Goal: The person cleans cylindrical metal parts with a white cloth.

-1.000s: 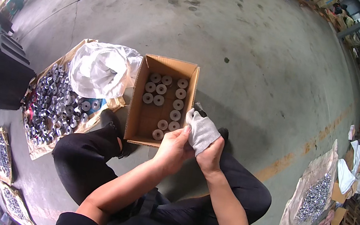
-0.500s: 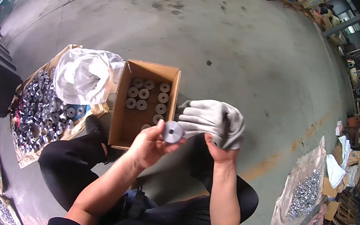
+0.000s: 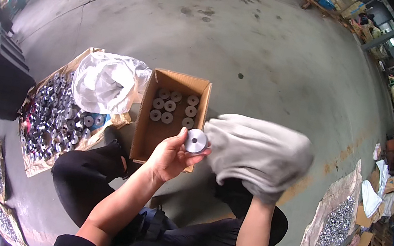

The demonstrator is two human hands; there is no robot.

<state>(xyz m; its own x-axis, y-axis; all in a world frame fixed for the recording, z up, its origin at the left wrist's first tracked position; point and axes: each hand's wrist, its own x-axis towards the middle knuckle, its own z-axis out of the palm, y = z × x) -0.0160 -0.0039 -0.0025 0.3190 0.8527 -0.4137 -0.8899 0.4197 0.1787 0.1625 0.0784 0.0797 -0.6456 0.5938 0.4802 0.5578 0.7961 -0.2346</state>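
Observation:
My left hand [image 3: 168,158] pinches a round metal disc [image 3: 196,141] with a hole in its middle, its flat face turned up. The disc is over the near right edge of an open cardboard box [image 3: 156,142]. A grey cloth [image 3: 260,152], partly blurred, hangs in the air right of the disc. It covers the fingers of my right hand, which holds it up from below; only the right wrist [image 3: 262,207] shows. The cloth's left edge is close to the disc. Inside the box, several similar discs [image 3: 167,117] stand in rows; my left hand hides part of the box.
Left of the box, a crumpled clear plastic bag [image 3: 105,81] and a heap of loose metal pieces [image 3: 54,120] lie on a sheet. A dark cabinet-like machine [image 3: 1,80] is at far left. At right, another sheet [image 3: 311,236] bears small metal parts.
The cloth has swung right and spread out, now covering my right hand, whose thumb showed before. My left hand still holds the disc. The whole view has shifted slightly.

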